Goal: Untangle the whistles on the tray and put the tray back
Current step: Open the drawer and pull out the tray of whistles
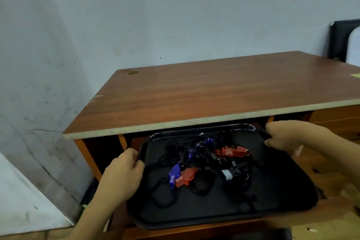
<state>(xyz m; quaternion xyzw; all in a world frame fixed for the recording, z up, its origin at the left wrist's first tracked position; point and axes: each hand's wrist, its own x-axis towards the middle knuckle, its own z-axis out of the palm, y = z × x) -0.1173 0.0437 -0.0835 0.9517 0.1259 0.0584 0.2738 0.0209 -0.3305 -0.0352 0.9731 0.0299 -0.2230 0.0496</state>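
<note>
Gripping tray point(282, 197) rims: left hand point(121, 178), right hand point(286, 138); whistles point(206, 163) tangled, black cords indistinct; tray's far edge under desktop point(214, 91).

The tabletop point(214, 91) hides the far rim of my tray point(194, 218); black cords point(171, 148) blur together, their tangle unreadable.

Dim, soft indoor light; slight blur throughout (wide-angle bending at edges), deep shadow under the desk point(214, 91).

A plain office-like room: a worn wooden desk point(224, 91) stands against a scuffed, bare painted wall point(136, 15).
</note>
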